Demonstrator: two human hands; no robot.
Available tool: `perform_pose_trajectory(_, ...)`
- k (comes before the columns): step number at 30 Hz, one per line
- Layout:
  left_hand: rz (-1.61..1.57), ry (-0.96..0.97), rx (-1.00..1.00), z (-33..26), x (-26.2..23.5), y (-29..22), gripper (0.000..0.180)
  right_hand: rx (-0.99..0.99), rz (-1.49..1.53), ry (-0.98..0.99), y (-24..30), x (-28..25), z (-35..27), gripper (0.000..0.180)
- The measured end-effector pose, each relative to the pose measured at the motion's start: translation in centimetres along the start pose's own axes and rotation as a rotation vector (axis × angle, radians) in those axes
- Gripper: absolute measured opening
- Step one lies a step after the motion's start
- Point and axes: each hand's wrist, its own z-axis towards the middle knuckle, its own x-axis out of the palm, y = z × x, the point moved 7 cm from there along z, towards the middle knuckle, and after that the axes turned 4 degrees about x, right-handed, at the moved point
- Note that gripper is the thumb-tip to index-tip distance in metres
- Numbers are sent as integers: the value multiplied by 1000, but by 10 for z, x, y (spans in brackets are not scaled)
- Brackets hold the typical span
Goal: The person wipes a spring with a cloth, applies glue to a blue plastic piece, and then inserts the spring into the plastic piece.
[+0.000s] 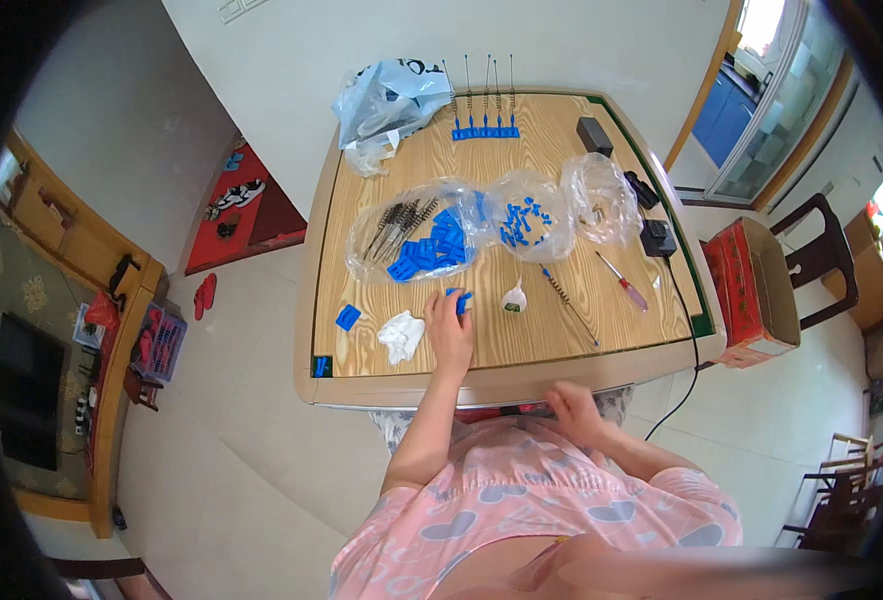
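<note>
At frame centre the left hand (449, 325) grasps a small blue plastic piece (460, 299) on the wooden counter (561, 150); four assembled brushes (484, 105) stand finished, bagged blue parts (431, 247) remain, right hand (573, 408) loosely curled, empty.

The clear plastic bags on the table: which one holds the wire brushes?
The leftmost clear bag, nearest the left hand. It alone holds dark wire brushes beside blue pieces.
</note>
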Motion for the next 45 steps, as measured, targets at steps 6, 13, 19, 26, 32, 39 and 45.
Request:
perform_pose_trajectory(6,48,5,-21,0,7,3,53,385,-98,108,-128,10,-73,12)
perform_pose_trajectory(13,-119,-16,-116,-5,-3,4,73,717,-69,-399,-234,-50,-109,45)
perform_pose_trajectory(19,-112,-62,4,-28,-35,-24,68,641,89,-622,-246,-60,-116,55)
perform_pose_trajectory(26,-239,32,167,-42,-55,-79,44,609,143,-526,-247,-68,-110,26)
perform_pose_trajectory(32,-376,239,202,-59,-42,-102,25,549,93,-552,-203,-88,-99,25)
perform_pose_trajectory(39,-587,726,340,-110,-2,-139,40,302,237,35,-36,-80,-78,22)
perform_pose_trajectory(45,-398,934,491,-149,39,-147,59,276,658,322,12,-88,-73,16)
